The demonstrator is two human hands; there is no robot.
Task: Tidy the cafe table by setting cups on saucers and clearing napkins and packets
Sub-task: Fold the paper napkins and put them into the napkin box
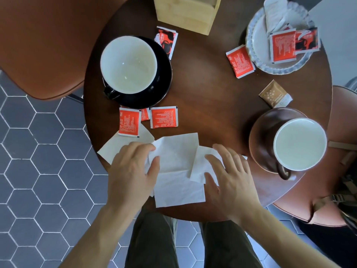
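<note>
Several white napkins point(178, 171) lie overlapped at the round table's near edge. My left hand point(133, 171) rests on their left side, with thumb and fingers pinching a crumpled fold. My right hand point(229, 175) lies spread on a smaller napkin point(201, 165) to the right. A black cup point(128, 64) sits on a black saucer point(164, 78) at the left. A brown cup point(300, 144) sits on a brown saucer point(258, 136) at the right. Orange packets point(164, 117) lie near the black saucer, and another orange packet point(239, 61) lies beside the plate.
A pale scalloped plate point(258, 35) at the back right holds packets and a wrapper. A brown packet point(275, 93) lies above the brown saucer. A wooden box point(189, 12) stands at the back. Brown chairs point(44, 45) flank the dark wooden table point(208, 93).
</note>
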